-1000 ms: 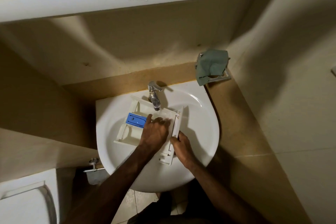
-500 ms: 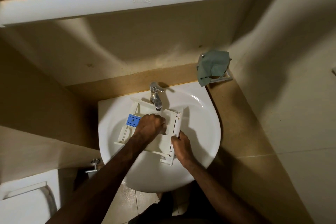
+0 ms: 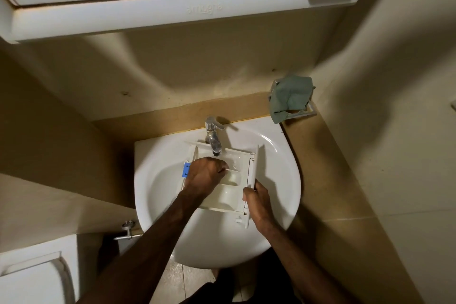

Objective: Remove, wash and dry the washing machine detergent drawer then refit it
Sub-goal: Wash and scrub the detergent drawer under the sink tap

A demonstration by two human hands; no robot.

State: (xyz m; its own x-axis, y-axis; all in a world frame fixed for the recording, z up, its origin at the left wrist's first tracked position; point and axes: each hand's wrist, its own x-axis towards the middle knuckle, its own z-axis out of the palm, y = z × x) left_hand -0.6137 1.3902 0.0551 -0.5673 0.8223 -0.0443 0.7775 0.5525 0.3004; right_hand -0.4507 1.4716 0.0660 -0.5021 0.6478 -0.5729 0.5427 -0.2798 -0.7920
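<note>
Detergent drawer [image 3: 228, 195]: white, lying flat in the bowl of the sink [image 3: 278, 180], compartments facing up, front panel stood on edge at 3 o'clock. Blue insert [image 3: 185, 170] showing at the drawer's 9 o'clock end, partly hidden by the left hand. Tap [image 3: 214, 139] directly above the drawer's 12 o'clock edge, spout over the rear compartment; running water not discernible.

Left hand [image 3: 206, 174]: curled into a loose fist, knuckles up, pressed down into the middle compartments just under the spout. Whether anything is held inside the fist cannot be told.

Right hand [image 3: 256, 201]: closed around the lower part of the front panel at about 4 o'clock, thumb on the inner face, fingers behind.

Outward from the sink: green cloth [image 3: 290, 95] draped over a small wire rack on the wall corner at 1 o'clock, well apart from the drawer. Brown ledge behind the tap. White cabinet [image 3: 158, 17] overhead at 12 o'clock. Toilet cistern [image 3: 32, 276] at 8 o'clock, with a metal valve [image 3: 128, 228] between it and the sink. Tiled floor visible below the basin at 6 o'clock.
</note>
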